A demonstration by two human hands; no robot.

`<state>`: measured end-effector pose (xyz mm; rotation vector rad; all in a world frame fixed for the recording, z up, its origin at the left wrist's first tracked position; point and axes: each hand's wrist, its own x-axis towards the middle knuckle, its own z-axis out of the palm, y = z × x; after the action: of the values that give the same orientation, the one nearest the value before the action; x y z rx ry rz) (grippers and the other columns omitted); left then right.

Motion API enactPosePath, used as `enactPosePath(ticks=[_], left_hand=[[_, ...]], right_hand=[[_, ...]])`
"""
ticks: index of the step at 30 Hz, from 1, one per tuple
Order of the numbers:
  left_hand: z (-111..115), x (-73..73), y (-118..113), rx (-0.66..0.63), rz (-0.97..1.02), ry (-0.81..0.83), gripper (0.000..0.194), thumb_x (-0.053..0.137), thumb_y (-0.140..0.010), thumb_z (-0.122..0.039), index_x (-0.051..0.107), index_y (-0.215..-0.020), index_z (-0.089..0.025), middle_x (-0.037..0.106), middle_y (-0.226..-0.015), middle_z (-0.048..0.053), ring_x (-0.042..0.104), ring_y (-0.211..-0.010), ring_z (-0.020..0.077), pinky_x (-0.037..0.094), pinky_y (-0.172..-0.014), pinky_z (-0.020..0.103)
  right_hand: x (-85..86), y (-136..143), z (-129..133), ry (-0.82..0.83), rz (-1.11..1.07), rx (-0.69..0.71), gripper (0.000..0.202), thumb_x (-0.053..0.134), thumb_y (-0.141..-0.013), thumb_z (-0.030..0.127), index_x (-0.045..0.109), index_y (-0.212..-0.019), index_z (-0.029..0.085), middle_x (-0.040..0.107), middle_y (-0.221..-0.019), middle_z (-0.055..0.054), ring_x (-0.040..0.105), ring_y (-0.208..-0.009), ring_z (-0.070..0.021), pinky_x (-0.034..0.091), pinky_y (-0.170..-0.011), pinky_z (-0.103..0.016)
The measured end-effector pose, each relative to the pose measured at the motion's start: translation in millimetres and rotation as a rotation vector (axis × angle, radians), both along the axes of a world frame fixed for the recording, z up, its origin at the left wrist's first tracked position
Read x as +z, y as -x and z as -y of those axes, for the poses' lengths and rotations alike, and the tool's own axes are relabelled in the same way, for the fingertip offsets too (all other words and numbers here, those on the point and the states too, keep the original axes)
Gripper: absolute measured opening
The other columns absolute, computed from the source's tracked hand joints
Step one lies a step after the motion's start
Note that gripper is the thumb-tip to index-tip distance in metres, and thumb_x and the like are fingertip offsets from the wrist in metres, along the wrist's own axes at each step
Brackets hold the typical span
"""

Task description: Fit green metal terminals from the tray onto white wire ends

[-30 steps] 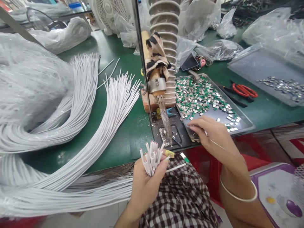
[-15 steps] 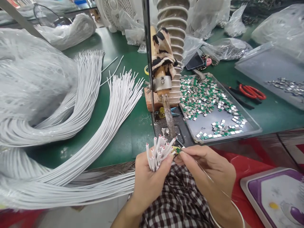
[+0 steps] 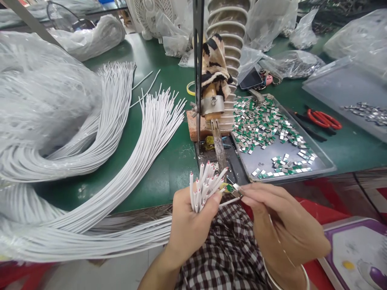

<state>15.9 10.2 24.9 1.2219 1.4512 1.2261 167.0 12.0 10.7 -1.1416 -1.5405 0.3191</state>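
Note:
My left hand (image 3: 193,229) is wrapped round a bundle of white cables (image 3: 205,189), whose cut ends with reddish cores point up. Just right of that bundle, my right hand (image 3: 281,221) is closed, its fingertips pinching a small green circuit board (image 3: 230,188) with a metal plug end. A white cable (image 3: 229,202) runs beneath the board toward the right fingers. Something yellow touches the board on its left; what it is I cannot make out. Above the hands, a soldering iron (image 3: 219,141) with a cloth-wrapped handle is clamped to an upright black bar (image 3: 198,68), tip down.
A clear tray (image 3: 263,155) of small green boards lies right of the iron, with red-handled pliers (image 3: 323,119) beyond. More white cables (image 3: 151,133) spread across the left side. A ribbed hose (image 3: 226,28) rises behind the iron; a brick (image 3: 193,127) sits at its base.
My right hand has shifted right and slightly down, and more of the board and its metal end shows at the fingertips. My left hand keeps its hold on the cables.

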Motion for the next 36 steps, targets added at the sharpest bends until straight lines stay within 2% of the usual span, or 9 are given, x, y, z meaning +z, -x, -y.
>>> enactPosePath(ticks=[8,13,16,20,23,26,30,32,36], left_hand=[[-8.7,5.4,0.8,-0.001,0.038,-0.002,0.013,0.062,-0.083,-0.020,0.069,-0.072,-0.018,0.073,-0.075,0.000,0.065,-0.079,0.0165,0.050,-0.067,0.020],[-7.5,7.1,1.7,0.013,0.078,0.023,0.014,0.063,-0.084,-0.020,0.068,-0.071,-0.017,0.074,-0.083,0.002,0.064,-0.082,0.0175,0.050,-0.071,0.022],[-5.9,5.6,3.8,-0.029,0.126,0.054,0.014,0.062,-0.085,-0.021,0.069,-0.073,-0.017,0.071,-0.076,0.001,0.061,-0.072,0.0150,0.048,-0.064,0.022],[-4.2,3.4,4.9,-0.034,0.088,0.058,0.017,0.063,-0.084,-0.023,0.067,-0.069,-0.017,0.072,-0.077,0.003,0.062,-0.074,0.0168,0.046,-0.059,0.022],[-3.4,2.1,4.5,-0.039,0.028,0.040,0.017,0.061,-0.085,-0.022,0.066,-0.070,-0.017,0.071,-0.076,0.004,0.064,-0.083,0.0204,0.047,-0.064,0.023],[-2.6,1.3,5.7,-0.091,-0.078,-0.022,0.016,0.060,-0.085,-0.020,0.065,-0.070,-0.016,0.070,-0.079,0.004,0.063,-0.080,0.0192,0.047,-0.066,0.024],[-1.5,0.2,7.7,-0.144,-0.129,-0.078,0.014,0.060,-0.088,-0.016,0.065,-0.075,-0.017,0.068,-0.081,0.002,0.062,-0.077,0.0159,0.047,-0.071,0.023],[-1.0,-1.0,7.9,-0.169,-0.128,-0.090,0.012,0.061,-0.088,-0.015,0.065,-0.077,-0.018,0.067,-0.086,0.002,0.062,-0.081,0.0154,0.047,-0.073,0.022],[0.1,-4.1,7.4,-0.256,-0.138,-0.041,0.013,0.059,-0.090,-0.018,0.065,-0.078,-0.018,0.066,-0.083,0.002,0.061,-0.076,0.0158,0.047,-0.072,0.024]], right_hand=[[4.9,9.5,-13.4,-0.138,0.073,0.062,0.025,0.072,-0.078,0.000,0.074,-0.095,0.018,0.073,-0.098,-0.002,0.070,-0.086,-0.0116,0.059,-0.084,-0.023],[8.9,11.3,-14.3,-0.135,0.080,0.071,0.024,0.073,-0.078,0.003,0.074,-0.095,0.019,0.072,-0.100,-0.002,0.071,-0.085,-0.0120,0.059,-0.082,-0.023],[11.4,9.9,-12.0,-0.134,0.096,0.083,0.020,0.073,-0.079,0.004,0.073,-0.093,0.019,0.072,-0.098,-0.002,0.070,-0.084,-0.0123,0.059,-0.079,-0.023],[10.0,6.7,-7.5,-0.045,-0.028,0.147,0.014,0.059,-0.088,0.007,0.066,-0.093,0.018,0.071,-0.090,-0.002,0.069,-0.086,-0.0145,0.057,-0.078,-0.027],[6.7,4.8,-5.1,0.063,-0.048,0.135,0.022,0.046,-0.095,0.012,0.061,-0.082,0.020,0.063,-0.071,0.002,0.064,-0.070,-0.0113,0.052,-0.065,-0.024],[3.9,3.3,-3.6,0.192,-0.033,0.080,0.023,0.044,-0.097,0.016,0.061,-0.082,0.021,0.055,-0.063,0.005,0.052,-0.053,-0.0066,0.042,-0.052,-0.020],[4.5,2.9,-4.1,0.255,-0.072,0.155,0.029,0.047,-0.097,0.017,0.054,-0.069,0.020,0.047,-0.057,0.007,0.043,-0.046,-0.0048,0.035,-0.045,-0.019],[6.2,3.5,-5.4,0.247,-0.022,0.142,0.028,0.056,-0.093,0.017,0.055,-0.065,0.020,0.051,-0.057,0.007,0.047,-0.050,-0.0046,0.038,-0.049,-0.018],[7.5,4.5,-7.9,0.263,0.017,0.120,0.013,0.064,-0.088,0.016,0.065,-0.076,0.020,0.064,-0.068,0.005,0.057,-0.059,-0.0060,0.045,-0.056,-0.017]])
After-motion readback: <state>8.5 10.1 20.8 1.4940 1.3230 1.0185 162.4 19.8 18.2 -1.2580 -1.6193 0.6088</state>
